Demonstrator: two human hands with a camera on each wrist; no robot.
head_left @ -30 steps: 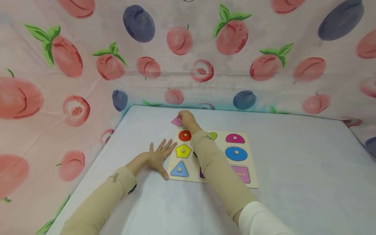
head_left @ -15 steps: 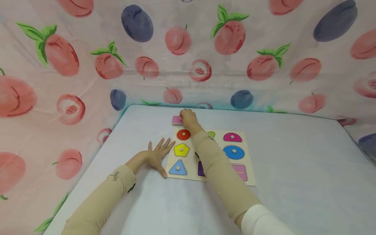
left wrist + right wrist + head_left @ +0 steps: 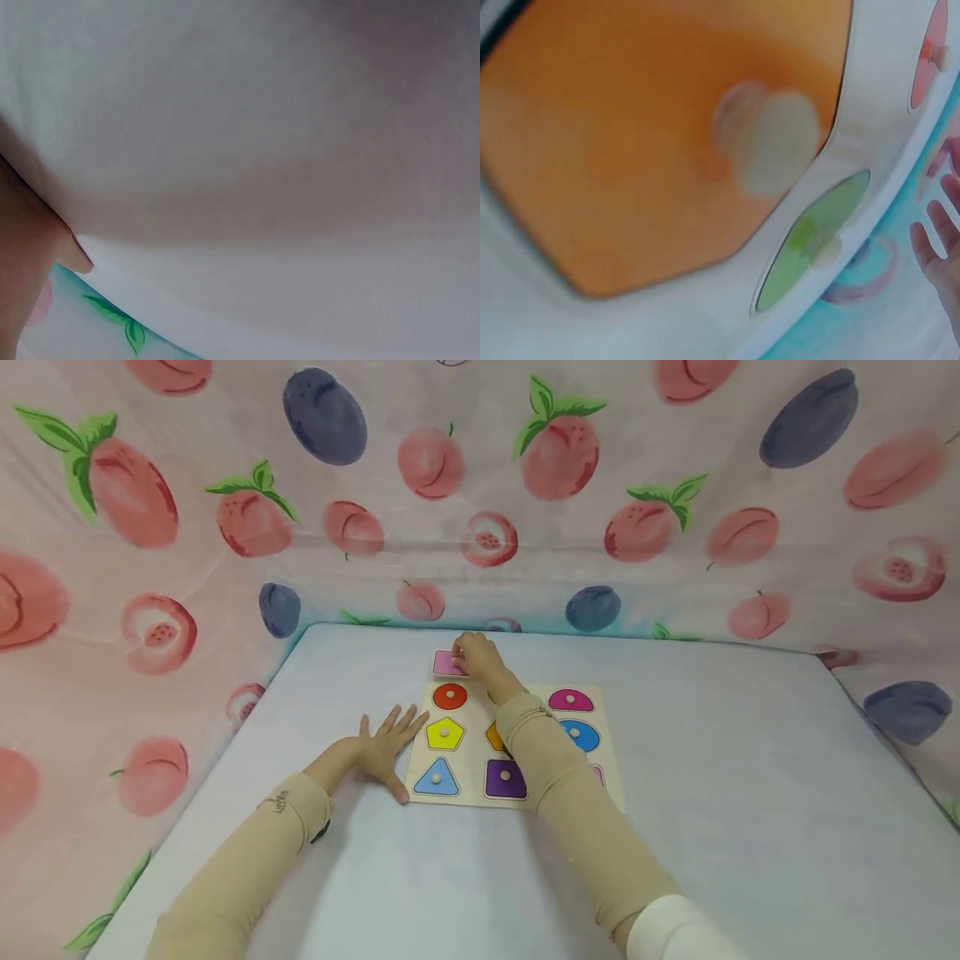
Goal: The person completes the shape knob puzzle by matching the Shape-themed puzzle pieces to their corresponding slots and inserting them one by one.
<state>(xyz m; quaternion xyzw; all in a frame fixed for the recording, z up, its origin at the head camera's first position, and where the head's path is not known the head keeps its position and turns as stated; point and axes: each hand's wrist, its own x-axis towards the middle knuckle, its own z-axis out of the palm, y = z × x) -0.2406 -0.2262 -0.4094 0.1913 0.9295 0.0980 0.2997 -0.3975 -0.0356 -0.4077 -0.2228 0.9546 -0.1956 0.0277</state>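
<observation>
At the board's far left corner my right hand pinches a pink rectangular puzzle piece; the fingers cover its right side. In the right wrist view my right hand's fingers show at the right edge. The wooden knob puzzle board lies flat below that hand, partly hidden by my right forearm. Spread flat on the table, my left hand has its fingertips at the board's left edge and its thumb at the near left corner. Only part of my left hand appears in the left wrist view.
Knobbed pieces sit in the board, among them a red circle, yellow pentagon, light blue triangle, purple piece, blue oval and magenta half circle. A fruit-patterned cloth hangs behind the white table.
The pink rectangle, tilted earlier, now sits level in my right hand's fingers. My left hand keeps its place beside the board. The head view has shifted, so everything appears further left.
</observation>
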